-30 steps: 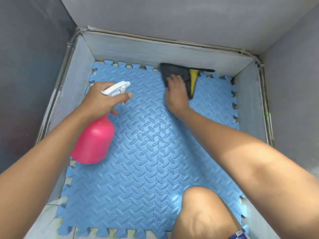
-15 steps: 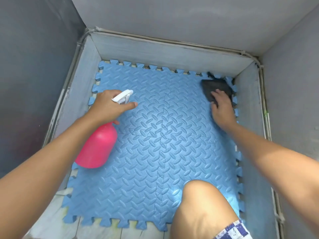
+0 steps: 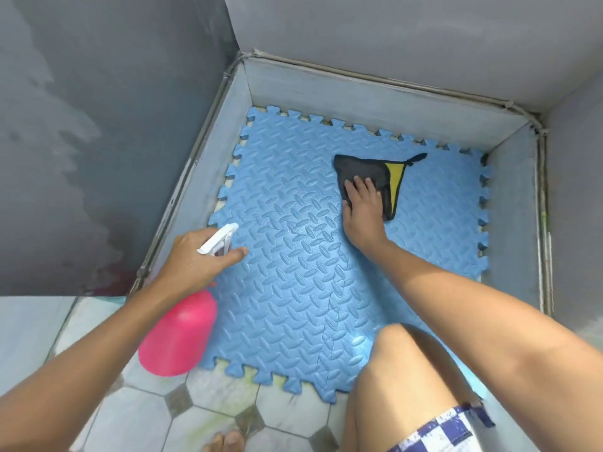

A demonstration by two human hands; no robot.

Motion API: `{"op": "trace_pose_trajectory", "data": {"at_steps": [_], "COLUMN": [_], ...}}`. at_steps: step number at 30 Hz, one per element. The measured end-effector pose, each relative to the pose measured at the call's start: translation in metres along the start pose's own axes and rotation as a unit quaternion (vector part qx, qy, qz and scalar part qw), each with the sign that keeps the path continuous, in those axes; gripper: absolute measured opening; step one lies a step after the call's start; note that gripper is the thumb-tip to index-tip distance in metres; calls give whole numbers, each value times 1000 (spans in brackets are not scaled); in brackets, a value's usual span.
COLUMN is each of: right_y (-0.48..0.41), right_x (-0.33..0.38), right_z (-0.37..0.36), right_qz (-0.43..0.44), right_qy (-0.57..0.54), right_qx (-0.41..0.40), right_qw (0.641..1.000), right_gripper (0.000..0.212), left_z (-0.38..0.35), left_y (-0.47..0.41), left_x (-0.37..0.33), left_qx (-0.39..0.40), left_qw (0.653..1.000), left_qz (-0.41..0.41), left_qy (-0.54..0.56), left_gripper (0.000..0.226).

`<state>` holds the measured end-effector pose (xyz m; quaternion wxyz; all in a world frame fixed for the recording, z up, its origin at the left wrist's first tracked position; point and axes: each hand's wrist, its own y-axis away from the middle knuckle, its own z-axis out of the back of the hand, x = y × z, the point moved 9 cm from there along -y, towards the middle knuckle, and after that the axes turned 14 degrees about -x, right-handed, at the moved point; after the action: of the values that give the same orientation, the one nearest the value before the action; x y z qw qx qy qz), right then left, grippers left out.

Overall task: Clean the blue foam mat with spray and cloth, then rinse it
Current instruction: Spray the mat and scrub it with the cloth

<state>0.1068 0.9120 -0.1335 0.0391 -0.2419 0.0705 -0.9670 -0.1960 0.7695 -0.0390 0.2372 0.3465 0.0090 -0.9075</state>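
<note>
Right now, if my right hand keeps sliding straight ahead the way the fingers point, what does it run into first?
Beyond the dark cloth under the right hand, only bare blue foam mat, then probably the pale low wall at its far edge.

right hand on cloth, blue mat

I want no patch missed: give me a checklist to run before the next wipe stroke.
1. Cloth under the right hand, flat on the mat: ok.
2. Spray bottle gripped in the left hand: ok.
3. Nozzle aimed over the mat: ok.
4. Mat lying flat in the walled corner: ok.
5. Mat wet enough ahead of the cloth: cannot tell.
6. Knee off the unwiped foam: not ok.
</note>
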Motion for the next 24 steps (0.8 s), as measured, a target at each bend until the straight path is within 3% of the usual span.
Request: {"op": "trace_pose_trajectory", "data": {"at_steps": [5,7,9,11,12,14,16,18,20,22,24], "right_y": [83,145,207,236,232,193,129,62,18,12,46], "right_x": [117,157,181,190,191,190,185,171,155,162,195], "right_z": [-50,-67,-73,-72,-72,-77,-81,-81,-82,-87,-95], "right_qz": [210,363,506,591,607,592,512,367,206,128,154], "right_qy": [-64,-92,-114,-128,-126,-108,-91,-77,-61,-48,-59], "right_qx": [114,180,247,285,285,260,202,138,107,105,132], "right_qw": [969,910,818,744,731,755,830,917,971,985,978], "right_gripper": [48,47,46,45,43,43,44,46,46,45,45], "left_z": [57,77,90,108,118,130,141,158,181,203,215], "left_y": [29,49,74,94,101,108,112,114,113,110,104], "left_x": [19,30,45,65,77,104,124,141,160,175,178], "left_qx": [-90,-110,-110,-135,-150,-154,-164,-204,-254,-300,-313], "left_qw": [995,993,993,990,987,984,981,972,957,944,944], "left_qz": [-12,-19,-23,-14,2,44,57,75,104,107,70], "left_qy": [42,47,47,42,53,82,82,87,92,85,75], "left_gripper": [36,34,24,18,16,22,19,13,10,12,24]}}
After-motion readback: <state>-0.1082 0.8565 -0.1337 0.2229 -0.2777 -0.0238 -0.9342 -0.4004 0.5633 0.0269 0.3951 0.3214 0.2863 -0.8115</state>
